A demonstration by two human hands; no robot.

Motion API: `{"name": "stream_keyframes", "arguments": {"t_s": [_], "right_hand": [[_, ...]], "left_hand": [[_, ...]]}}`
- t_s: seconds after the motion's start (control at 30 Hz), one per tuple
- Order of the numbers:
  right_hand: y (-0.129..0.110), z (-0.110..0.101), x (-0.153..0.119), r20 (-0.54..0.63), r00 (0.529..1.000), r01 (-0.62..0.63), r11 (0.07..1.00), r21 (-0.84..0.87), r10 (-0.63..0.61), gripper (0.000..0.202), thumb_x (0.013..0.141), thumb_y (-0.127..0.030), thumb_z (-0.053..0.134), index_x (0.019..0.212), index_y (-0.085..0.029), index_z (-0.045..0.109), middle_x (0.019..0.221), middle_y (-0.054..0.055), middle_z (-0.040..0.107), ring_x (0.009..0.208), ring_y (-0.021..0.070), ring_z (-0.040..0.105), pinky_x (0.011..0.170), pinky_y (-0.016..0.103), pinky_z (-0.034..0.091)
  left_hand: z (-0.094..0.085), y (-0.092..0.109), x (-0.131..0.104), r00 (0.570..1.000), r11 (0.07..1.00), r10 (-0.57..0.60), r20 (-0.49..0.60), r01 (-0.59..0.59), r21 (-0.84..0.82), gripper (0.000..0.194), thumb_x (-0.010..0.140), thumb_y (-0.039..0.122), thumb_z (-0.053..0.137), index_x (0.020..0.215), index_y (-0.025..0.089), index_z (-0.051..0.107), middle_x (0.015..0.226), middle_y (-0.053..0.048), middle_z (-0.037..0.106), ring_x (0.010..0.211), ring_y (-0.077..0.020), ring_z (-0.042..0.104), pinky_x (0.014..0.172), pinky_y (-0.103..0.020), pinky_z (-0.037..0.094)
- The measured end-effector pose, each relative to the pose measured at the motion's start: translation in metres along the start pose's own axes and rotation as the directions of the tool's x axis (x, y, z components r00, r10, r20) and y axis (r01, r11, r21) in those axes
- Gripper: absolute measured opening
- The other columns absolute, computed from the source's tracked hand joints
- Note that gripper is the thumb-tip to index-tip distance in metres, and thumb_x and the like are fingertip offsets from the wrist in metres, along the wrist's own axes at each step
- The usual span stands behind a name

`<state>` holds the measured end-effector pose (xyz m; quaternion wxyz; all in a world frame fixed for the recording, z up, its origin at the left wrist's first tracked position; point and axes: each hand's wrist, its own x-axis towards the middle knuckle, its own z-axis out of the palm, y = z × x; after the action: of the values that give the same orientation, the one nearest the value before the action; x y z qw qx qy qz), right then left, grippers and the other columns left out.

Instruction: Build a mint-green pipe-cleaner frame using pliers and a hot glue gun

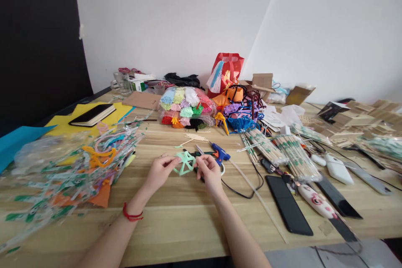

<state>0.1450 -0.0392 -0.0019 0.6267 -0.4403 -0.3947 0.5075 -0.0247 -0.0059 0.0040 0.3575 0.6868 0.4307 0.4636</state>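
A light green wheel-like shape (184, 163), seemingly bent from fuzzy pipe cleaner with spokes meeting in the middle, is held up over the table. My left hand (163, 170), with a red string on its wrist, pinches the shape's left edge. At its right edge, the thumb and fingers of my right hand (208, 171) are pinched together on the rim. Just behind lie a blue glue gun (220, 153) and a pair of scissors (200, 150), partly covered by my right hand. A clear glue stick (257, 199) stretches diagonally to the right of that hand.
Plastic wrappers and craft scraps (94, 167) pile up on the left. A bag of colourful pipe cleaners (188, 108) sits at the back. On the right are packs of wooden sticks (295, 157), a black phone (288, 205) and the glue gun's cable (248, 197).
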Motion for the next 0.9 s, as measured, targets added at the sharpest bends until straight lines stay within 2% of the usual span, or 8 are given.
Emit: {"name": "stream_keyframes", "arguments": {"t_s": [0.17,0.33,0.47,0.53,0.6,0.67,0.77,0.9], "right_hand": [[-0.002,0.003,-0.004,0.041,0.996,-0.072,0.984,-0.162,0.079,0.041,0.066,-0.051,0.07,0.083,-0.014,0.064,0.043,-0.005,0.053,0.035,0.0083,0.045,0.037,0.02,0.034],[0.0,0.002,-0.004,0.087,0.978,-0.184,0.981,-0.055,0.188,0.038,0.063,-0.05,0.073,0.069,-0.014,0.063,0.044,-0.004,0.053,0.037,0.0068,0.042,0.038,0.02,0.032],[-0.001,-0.001,-0.004,0.116,0.97,-0.216,0.976,0.003,0.215,0.029,0.064,-0.042,0.074,0.064,-0.015,0.062,0.043,-0.005,0.052,0.037,0.0061,0.04,0.039,0.019,0.03],[-0.003,-0.001,-0.004,0.152,0.964,-0.22,0.975,0.009,0.216,0.025,0.064,-0.037,0.073,0.061,-0.016,0.061,0.044,-0.005,0.052,0.038,0.0064,0.041,0.04,0.019,0.031],[-0.004,0.0,-0.006,0.193,0.958,-0.217,0.976,0.001,0.213,0.023,0.063,-0.035,0.073,0.059,-0.016,0.06,0.046,-0.005,0.052,0.04,0.007,0.042,0.042,0.02,0.031],[-0.005,0.001,-0.007,0.231,0.951,-0.204,0.978,-0.036,0.207,0.023,0.062,-0.035,0.073,0.059,-0.017,0.059,0.046,-0.005,0.05,0.04,0.0071,0.041,0.042,0.021,0.03],[-0.006,0.002,-0.007,0.264,0.945,-0.172,0.979,-0.107,0.195,0.023,0.063,-0.036,0.071,0.061,-0.017,0.059,0.043,-0.007,0.045,0.038,0.006,0.035,0.04,0.021,0.024],[-0.007,0.002,-0.007,0.269,0.947,-0.147,0.982,-0.118,0.174,0.022,0.066,-0.037,0.067,0.065,-0.017,0.058,0.042,-0.008,0.041,0.039,0.0061,0.032,0.04,0.021,0.021]], "left_hand": [[0.002,-0.001,-0.001,0.999,0.999,-0.025,0.024,0.026,-0.031,0.031,0.076,0.044,0.061,0.061,0.018,0.068,0.059,0.0,0.056,0.062,-0.0151,0.049,0.062,-0.026,0.039],[0.011,-0.001,-0.005,0.995,1.0,-0.002,0.103,0.002,-0.002,0.028,0.077,0.041,0.061,0.065,0.018,0.072,0.063,-0.003,0.061,0.065,-0.0163,0.055,0.064,-0.027,0.042],[0.009,-0.004,-0.004,0.996,0.997,-0.078,-0.044,0.077,-0.032,0.034,0.08,0.043,0.056,0.062,0.017,0.068,0.064,-0.003,0.063,0.065,-0.0163,0.056,0.067,-0.028,0.043],[0.005,-0.006,-0.002,0.98,0.992,-0.124,-0.158,0.117,-0.056,0.032,0.079,0.044,0.057,0.063,0.017,0.065,0.066,-0.002,0.062,0.066,-0.0159,0.056,0.066,-0.027,0.043],[0.001,-0.006,0.0,0.967,0.987,-0.149,-0.205,0.134,-0.087,0.028,0.077,0.043,0.06,0.069,0.017,0.064,0.071,-0.001,0.062,0.069,-0.0158,0.056,0.067,-0.026,0.043],[-0.002,-0.005,0.001,0.98,0.986,-0.138,-0.142,0.122,-0.113,0.026,0.076,0.043,0.061,0.078,0.017,0.066,0.082,-0.003,0.063,0.079,-0.0171,0.058,0.072,-0.027,0.045],[-0.003,-0.001,0.0,0.997,0.99,-0.057,0.049,0.063,-0.124,0.026,0.079,0.042,0.058,0.083,0.019,0.069,0.101,-0.008,0.058,0.099,-0.0217,0.055,0.078,-0.03,0.047],[-0.005,0.002,-0.002,0.977,0.997,0.027,0.212,-0.009,-0.082,0.025,0.083,0.039,0.054,0.078,0.019,0.068,0.109,-0.011,0.053,0.112,-0.0248,0.048,0.085,-0.033,0.046]]}}
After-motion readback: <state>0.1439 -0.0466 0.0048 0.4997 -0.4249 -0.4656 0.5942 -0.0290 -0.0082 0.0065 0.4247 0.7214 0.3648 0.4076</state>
